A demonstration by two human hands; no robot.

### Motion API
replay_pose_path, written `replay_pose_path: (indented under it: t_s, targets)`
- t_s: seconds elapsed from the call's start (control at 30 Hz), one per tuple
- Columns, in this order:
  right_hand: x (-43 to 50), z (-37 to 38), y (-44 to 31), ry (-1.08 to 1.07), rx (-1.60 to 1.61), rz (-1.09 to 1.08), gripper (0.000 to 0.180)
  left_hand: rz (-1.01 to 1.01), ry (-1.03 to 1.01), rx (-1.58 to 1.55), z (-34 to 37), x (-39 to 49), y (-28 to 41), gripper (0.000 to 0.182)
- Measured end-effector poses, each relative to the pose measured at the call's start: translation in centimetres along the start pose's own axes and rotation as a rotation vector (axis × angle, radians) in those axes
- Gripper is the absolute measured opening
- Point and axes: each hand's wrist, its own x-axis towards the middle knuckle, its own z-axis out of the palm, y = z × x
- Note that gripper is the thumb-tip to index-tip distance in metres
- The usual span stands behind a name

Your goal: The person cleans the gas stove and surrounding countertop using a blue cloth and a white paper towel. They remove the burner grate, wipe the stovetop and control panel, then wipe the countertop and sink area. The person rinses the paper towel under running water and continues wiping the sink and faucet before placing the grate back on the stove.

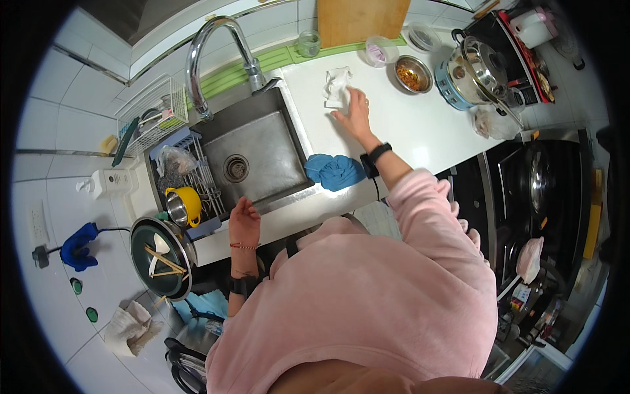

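Observation:
My right hand is at the lower right edge of a crumpled white cloth or paper on the white countertop. Its fingers are spread; whether they touch the white piece is hard to tell. My left hand hangs over the front rim of the steel sink, fingers loosely curled, with nothing seen in it. A bunched blue cloth lies at the sink's right front corner, left of my right wrist.
Behind stand a glass jar, a plastic bowl and a steel bowl of chopped food. A lidded steamer pot is at right. The chrome faucet arches over the sink. A yellow pot sits on the left rack.

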Motion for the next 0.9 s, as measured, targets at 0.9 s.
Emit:
replay_pose_path:
  t_s: [0.9]
  targets:
    - [0.4, 7.5, -12.4, -0.955, 1.179, 0.862, 0.034, 0.325, 0.007, 0.036, 3.8, 11.3, 4.8, 0.037]
